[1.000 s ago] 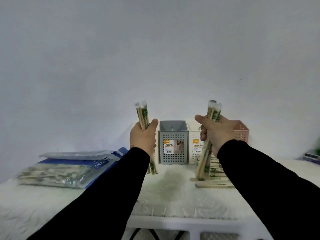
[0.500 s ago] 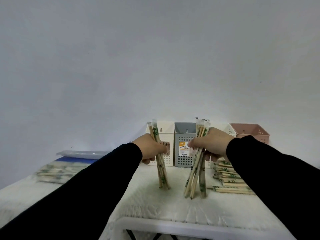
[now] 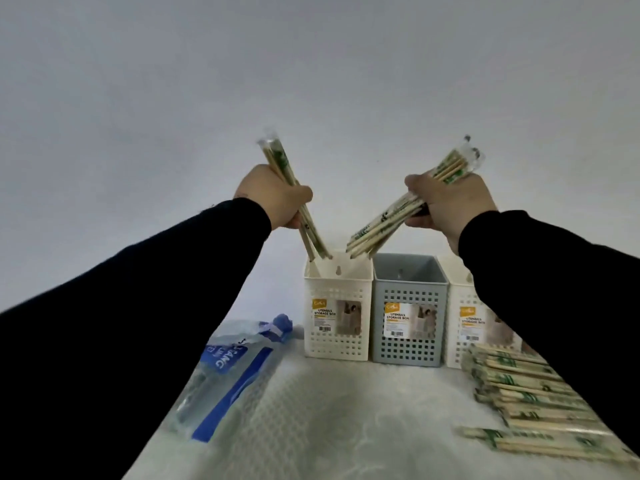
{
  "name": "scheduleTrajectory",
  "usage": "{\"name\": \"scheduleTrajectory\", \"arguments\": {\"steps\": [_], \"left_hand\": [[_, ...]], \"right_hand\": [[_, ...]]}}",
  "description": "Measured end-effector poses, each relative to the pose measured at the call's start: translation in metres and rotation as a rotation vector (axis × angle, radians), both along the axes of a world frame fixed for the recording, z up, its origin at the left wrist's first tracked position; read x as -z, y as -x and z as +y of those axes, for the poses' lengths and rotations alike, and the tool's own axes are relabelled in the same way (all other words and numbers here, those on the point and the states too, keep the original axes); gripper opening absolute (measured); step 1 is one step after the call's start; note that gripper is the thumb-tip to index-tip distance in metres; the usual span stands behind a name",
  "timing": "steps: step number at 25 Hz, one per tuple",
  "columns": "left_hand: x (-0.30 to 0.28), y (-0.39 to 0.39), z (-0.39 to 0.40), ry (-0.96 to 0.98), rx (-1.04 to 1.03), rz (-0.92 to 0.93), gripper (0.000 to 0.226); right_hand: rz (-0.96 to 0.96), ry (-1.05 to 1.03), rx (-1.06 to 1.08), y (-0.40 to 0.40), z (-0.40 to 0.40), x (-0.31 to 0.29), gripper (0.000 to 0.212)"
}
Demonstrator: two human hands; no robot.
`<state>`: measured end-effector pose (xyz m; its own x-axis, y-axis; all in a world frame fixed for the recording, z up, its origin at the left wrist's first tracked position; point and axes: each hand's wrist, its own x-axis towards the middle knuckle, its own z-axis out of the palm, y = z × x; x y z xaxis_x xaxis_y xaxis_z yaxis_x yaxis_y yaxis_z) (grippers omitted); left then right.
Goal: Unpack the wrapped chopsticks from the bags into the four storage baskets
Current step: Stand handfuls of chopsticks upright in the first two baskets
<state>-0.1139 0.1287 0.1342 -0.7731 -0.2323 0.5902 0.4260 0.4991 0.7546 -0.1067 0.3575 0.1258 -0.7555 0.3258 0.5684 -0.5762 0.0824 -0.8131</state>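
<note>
My left hand (image 3: 277, 197) grips a small bunch of wrapped chopsticks (image 3: 281, 164), their lower tips just above the rim of the left white basket (image 3: 337, 308). My right hand (image 3: 446, 202) grips a thicker bunch of wrapped chopsticks (image 3: 381, 226), tilted down to the left with its tips over the same basket's opening. A grey basket (image 3: 408, 310) stands beside it, then another white basket (image 3: 465, 317), partly behind my right sleeve. The fourth basket is hidden.
A pile of loose wrapped chopsticks (image 3: 526, 393) lies on the white table at the right. A clear and blue bag (image 3: 228, 372) lies at the left, partly under my left sleeve. A plain wall rises behind the baskets.
Both hands have lifted their bunches off the table, where they stood on end, and carried them up over the left white basket. The view has moved closer to the baskets.
</note>
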Motion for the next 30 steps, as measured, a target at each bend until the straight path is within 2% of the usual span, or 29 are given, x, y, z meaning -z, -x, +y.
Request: {"name": "scheduleTrajectory", "arguments": {"steps": [3,6,13,15,17,18,20,21,22,24,26,29,30], "left_hand": [[0.008,0.032,0.007,0.048,0.004,-0.066,0.022],[0.030,0.057,0.016,0.135,0.014,-0.168,0.021],[0.074,0.076,0.028,0.270,0.005,-0.284,0.021],[0.074,0.073,0.029,0.258,0.015,-0.300,0.023],[0.073,0.063,0.032,0.248,0.028,-0.317,0.026],[0.074,0.059,0.031,0.225,0.035,-0.307,0.031],[0.077,0.052,0.028,0.188,-0.009,-0.233,0.059],[0.079,0.046,0.027,0.182,-0.061,-0.163,0.073],[0.081,0.034,0.033,0.192,-0.106,-0.076,0.078],[0.088,0.001,0.059,0.273,-0.164,0.113,0.071],[0.101,-0.022,0.095,0.411,-0.129,0.206,0.056],[0.120,-0.039,0.158,0.752,0.139,0.036,0.020],[0.128,-0.044,0.181,0.867,0.236,-0.038,0.016]], "right_hand": [[-0.040,-0.080,0.017,0.031,-0.013,0.009,0.022],[-0.178,-0.252,0.092,0.051,-0.023,0.032,0.040],[-0.370,-0.517,0.195,0.071,-0.035,0.063,0.036],[-0.359,-0.478,0.107,0.073,-0.033,0.063,0.035],[-0.348,-0.351,-0.044,0.066,-0.020,0.062,0.037],[-0.347,-0.321,-0.094,0.062,-0.013,0.063,0.040],[-0.310,-0.338,-0.118,0.055,0.004,0.067,0.039],[-0.280,-0.347,-0.113,0.051,0.014,0.070,0.037],[-0.253,-0.356,-0.095,0.040,0.030,0.075,0.032],[-0.230,-0.402,-0.015,0.017,0.075,0.090,0.021],[-0.265,-0.514,0.085,-0.006,0.121,0.111,0.012],[-0.357,-0.791,0.227,-0.032,0.183,0.137,0.007],[-0.374,-0.862,0.272,-0.039,0.202,0.144,0.008]]}}
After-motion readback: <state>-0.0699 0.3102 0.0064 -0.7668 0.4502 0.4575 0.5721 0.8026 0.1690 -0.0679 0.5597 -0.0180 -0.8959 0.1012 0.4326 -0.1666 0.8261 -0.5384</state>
